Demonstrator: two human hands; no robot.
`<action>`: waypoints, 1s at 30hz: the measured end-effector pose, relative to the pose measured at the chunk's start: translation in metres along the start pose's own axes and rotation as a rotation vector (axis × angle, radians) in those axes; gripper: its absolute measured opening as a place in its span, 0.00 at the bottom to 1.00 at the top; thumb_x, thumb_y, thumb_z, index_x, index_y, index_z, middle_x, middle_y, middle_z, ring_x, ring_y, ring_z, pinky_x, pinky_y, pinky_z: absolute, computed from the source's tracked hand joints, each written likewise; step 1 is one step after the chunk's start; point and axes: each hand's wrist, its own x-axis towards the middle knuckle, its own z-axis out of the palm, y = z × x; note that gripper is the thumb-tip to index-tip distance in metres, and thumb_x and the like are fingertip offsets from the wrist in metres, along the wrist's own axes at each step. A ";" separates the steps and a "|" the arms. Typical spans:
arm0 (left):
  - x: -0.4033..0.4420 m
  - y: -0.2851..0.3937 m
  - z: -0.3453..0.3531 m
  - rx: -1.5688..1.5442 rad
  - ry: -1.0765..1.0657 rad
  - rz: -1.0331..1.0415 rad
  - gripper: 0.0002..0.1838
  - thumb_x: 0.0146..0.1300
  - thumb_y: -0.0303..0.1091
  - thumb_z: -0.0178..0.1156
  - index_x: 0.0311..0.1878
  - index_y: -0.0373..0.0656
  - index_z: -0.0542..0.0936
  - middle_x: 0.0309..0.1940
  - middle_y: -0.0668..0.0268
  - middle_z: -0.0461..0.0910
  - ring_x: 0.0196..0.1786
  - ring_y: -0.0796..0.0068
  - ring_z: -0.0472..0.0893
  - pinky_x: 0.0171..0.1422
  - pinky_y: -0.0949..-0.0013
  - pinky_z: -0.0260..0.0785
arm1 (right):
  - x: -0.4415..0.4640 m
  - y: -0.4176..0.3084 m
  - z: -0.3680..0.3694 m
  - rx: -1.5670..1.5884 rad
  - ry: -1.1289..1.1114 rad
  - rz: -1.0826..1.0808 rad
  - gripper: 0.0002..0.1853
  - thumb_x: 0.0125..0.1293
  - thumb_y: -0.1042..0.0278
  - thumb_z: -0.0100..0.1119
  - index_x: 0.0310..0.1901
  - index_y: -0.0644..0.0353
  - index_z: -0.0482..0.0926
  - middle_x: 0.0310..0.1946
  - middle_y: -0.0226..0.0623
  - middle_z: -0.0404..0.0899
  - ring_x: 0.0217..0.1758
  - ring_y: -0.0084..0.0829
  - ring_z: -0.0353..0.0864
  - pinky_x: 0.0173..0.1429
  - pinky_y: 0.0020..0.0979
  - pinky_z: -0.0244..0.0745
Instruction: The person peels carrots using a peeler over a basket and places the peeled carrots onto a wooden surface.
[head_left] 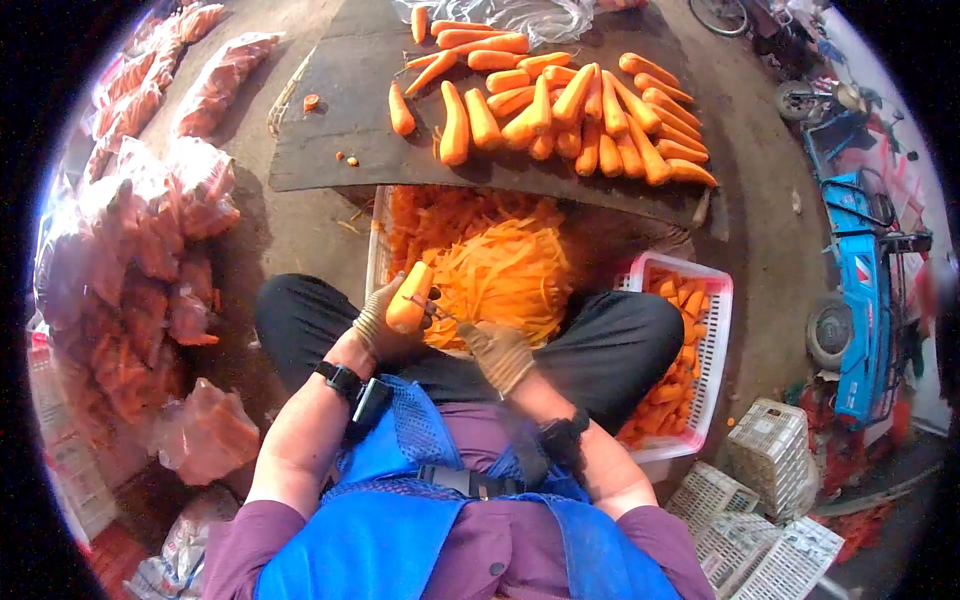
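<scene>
My gloved left hand is closed around a thick orange carrot, which stands up at a tilt above my lap. Close to its right, my gloved right hand has its fingers curled around a small tool, only partly visible and too small to identify. Just beyond both hands lies a heap of orange carrot shavings in a crate between my knees. Many whole carrots are spread over a dark board in front of the heap.
Carrot pieces fill a white and pink basket beside my right knee. Bags of carrots line the left. Stacked plastic crates stand at lower right, with a blue vehicle beyond. Clear plastic lies on the board's far end.
</scene>
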 end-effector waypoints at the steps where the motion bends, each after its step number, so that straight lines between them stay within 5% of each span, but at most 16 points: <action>1: 0.000 0.001 -0.003 -0.005 -0.040 -0.036 0.26 0.55 0.55 0.54 0.45 0.40 0.71 0.29 0.62 0.75 0.29 0.71 0.74 0.33 0.71 0.69 | 0.000 -0.003 0.000 0.004 -0.010 0.004 0.34 0.59 0.33 0.35 0.22 0.59 0.75 0.19 0.51 0.73 0.26 0.50 0.74 0.28 0.43 0.66; 6: 0.005 0.005 -0.010 -0.034 -0.065 -0.111 0.27 0.53 0.55 0.57 0.47 0.41 0.71 0.33 0.62 0.75 0.31 0.69 0.75 0.36 0.70 0.70 | 0.003 -0.016 0.002 0.053 -0.024 -0.017 0.32 0.59 0.36 0.41 0.22 0.63 0.74 0.18 0.50 0.70 0.24 0.47 0.72 0.28 0.39 0.65; 15: 0.011 0.008 -0.019 -0.093 -0.040 -0.028 0.26 0.52 0.53 0.59 0.46 0.42 0.71 0.33 0.63 0.75 0.33 0.66 0.75 0.37 0.65 0.71 | 0.010 -0.033 0.005 -0.101 -0.096 -0.014 0.31 0.61 0.37 0.36 0.22 0.60 0.74 0.20 0.49 0.73 0.29 0.50 0.74 0.33 0.42 0.67; 18: -0.003 0.011 -0.005 -0.152 0.101 -0.055 0.25 0.55 0.53 0.56 0.46 0.41 0.71 0.32 0.63 0.75 0.31 0.67 0.76 0.34 0.66 0.71 | 0.015 -0.040 0.002 -0.130 -0.123 -0.033 0.31 0.61 0.37 0.34 0.23 0.59 0.75 0.21 0.49 0.73 0.29 0.50 0.74 0.33 0.43 0.67; 24: -0.044 0.009 0.006 0.003 0.061 0.024 0.23 0.61 0.50 0.49 0.46 0.38 0.70 0.32 0.59 0.75 0.31 0.67 0.76 0.34 0.68 0.72 | 0.019 -0.026 0.025 -0.230 -0.108 -0.158 0.31 0.62 0.37 0.32 0.29 0.57 0.77 0.24 0.50 0.75 0.31 0.49 0.75 0.33 0.42 0.68; 27: -0.061 0.000 0.010 0.025 0.103 0.031 0.23 0.62 0.49 0.48 0.46 0.35 0.69 0.33 0.57 0.75 0.31 0.66 0.77 0.34 0.68 0.73 | 0.030 -0.011 0.031 -0.013 -0.124 -0.040 0.31 0.62 0.37 0.31 0.31 0.57 0.78 0.25 0.49 0.75 0.32 0.49 0.75 0.34 0.42 0.68; 30: -0.082 0.001 0.016 0.005 0.134 -0.003 0.24 0.61 0.49 0.49 0.47 0.35 0.69 0.32 0.57 0.76 0.30 0.66 0.77 0.33 0.68 0.73 | 0.029 -0.026 0.021 -0.139 -0.182 -0.036 0.26 0.60 0.37 0.34 0.38 0.46 0.78 0.27 0.47 0.77 0.33 0.46 0.78 0.36 0.44 0.71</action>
